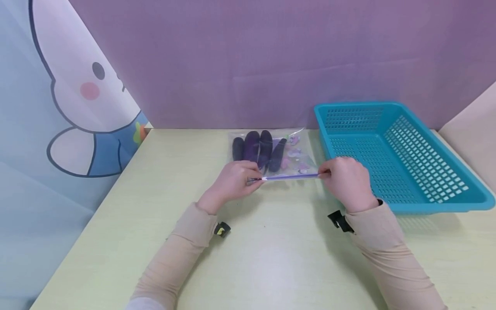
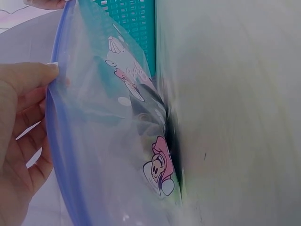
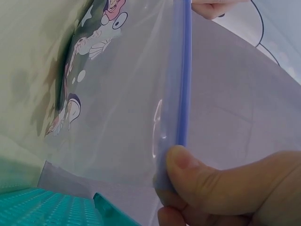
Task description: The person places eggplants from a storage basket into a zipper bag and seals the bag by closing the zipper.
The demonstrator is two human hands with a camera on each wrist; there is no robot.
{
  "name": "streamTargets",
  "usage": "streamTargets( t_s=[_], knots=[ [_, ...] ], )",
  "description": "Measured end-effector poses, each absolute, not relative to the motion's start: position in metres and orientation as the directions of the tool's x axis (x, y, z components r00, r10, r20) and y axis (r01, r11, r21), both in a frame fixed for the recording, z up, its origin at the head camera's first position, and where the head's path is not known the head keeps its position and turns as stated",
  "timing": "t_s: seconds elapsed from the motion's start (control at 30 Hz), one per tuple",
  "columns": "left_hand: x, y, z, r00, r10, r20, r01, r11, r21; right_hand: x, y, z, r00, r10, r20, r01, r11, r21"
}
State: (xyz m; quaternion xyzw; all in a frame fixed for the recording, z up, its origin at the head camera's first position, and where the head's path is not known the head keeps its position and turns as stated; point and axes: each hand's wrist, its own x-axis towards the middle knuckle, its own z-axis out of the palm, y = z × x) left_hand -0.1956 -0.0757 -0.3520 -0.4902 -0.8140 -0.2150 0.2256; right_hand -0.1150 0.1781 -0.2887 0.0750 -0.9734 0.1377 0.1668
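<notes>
A clear zip bag (image 1: 306, 150) printed with pink cartoon figures lies toward the back of the table, its purple zip strip (image 1: 292, 177) raised along the near side. Several dark eggplants (image 1: 252, 146) show inside its left half. My left hand (image 1: 236, 178) pinches the zip at the small white slider (image 2: 55, 65), thumb pressed against it. At the strip's other end, my right hand (image 1: 346, 178) grips the bag's corner between thumb (image 3: 183, 165) and fingers. Between the hands the strip is stretched nearly straight. Part of the eggplants is hidden behind the left hand.
A teal perforated plastic basket (image 1: 387, 206) stands on the right of the pale table (image 1: 263, 258), close beside the right hand. Behind the table rises a purple backdrop (image 1: 252, 64). A blue curtain (image 1: 23, 206) with a cartoon figure hangs at the left.
</notes>
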Motion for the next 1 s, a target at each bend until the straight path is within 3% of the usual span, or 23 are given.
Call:
streamTargets(
  t_s=[1.0],
  knots=[
    [-0.2000,-0.0857,-0.3545,-0.452,0.689,0.566,0.876,0.461,0.139,-0.1156,0.1798,-0.2888,-0.935,-0.095,0.341,-0.189,0.948,-0.256]
  ],
)
